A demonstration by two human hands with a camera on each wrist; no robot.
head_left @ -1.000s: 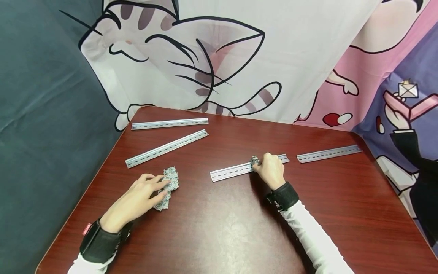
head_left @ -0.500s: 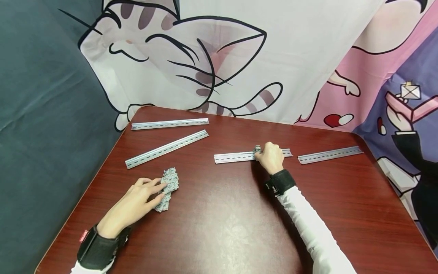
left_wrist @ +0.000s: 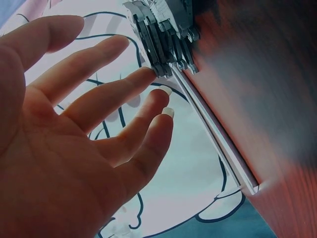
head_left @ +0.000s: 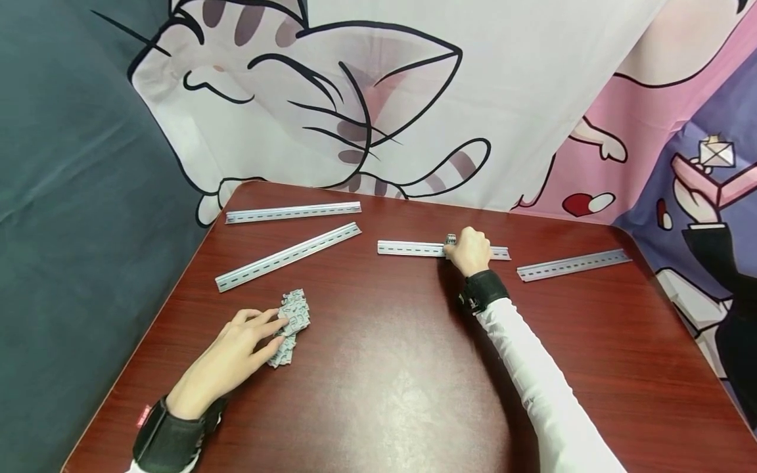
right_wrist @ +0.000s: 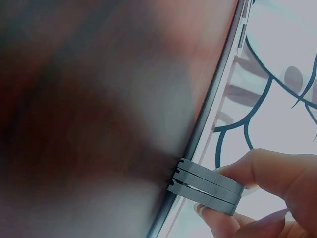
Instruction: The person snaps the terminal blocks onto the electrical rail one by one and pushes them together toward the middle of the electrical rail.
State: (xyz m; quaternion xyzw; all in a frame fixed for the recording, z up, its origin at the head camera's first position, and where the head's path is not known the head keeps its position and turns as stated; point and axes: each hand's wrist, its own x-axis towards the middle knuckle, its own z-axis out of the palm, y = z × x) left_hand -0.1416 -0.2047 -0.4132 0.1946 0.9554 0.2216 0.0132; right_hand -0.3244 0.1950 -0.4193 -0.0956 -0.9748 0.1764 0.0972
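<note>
My right hand (head_left: 471, 251) pinches a small stack of grey terminal blocks (right_wrist: 205, 187) between thumb and fingers. These blocks sit across a slotted metal DIN rail (head_left: 410, 248), which lies nearly level toward the back of the table; the hand covers part of it. On the left, my left hand (head_left: 232, 358) has its fingers spread and loosely bent beside a pile of grey terminal blocks (head_left: 294, 313). Its fingertips overlap the pile's left side in the head view. In the left wrist view the palm (left_wrist: 64, 163) holds nothing, with the blocks (left_wrist: 161, 34) just beyond the fingers.
Two more DIN rails lie at the left back, one straight (head_left: 292, 212) and one slanted (head_left: 288, 256). Another rail (head_left: 573, 265) is at the right near the table's edge. A printed cloth (head_left: 414, 92) hangs directly behind the brown table (head_left: 378, 394).
My right hand has moved toward the back of the table, carrying the rail and blocks along. That rail has turned from slanted to nearly level. My left hand has drawn back slightly.
</note>
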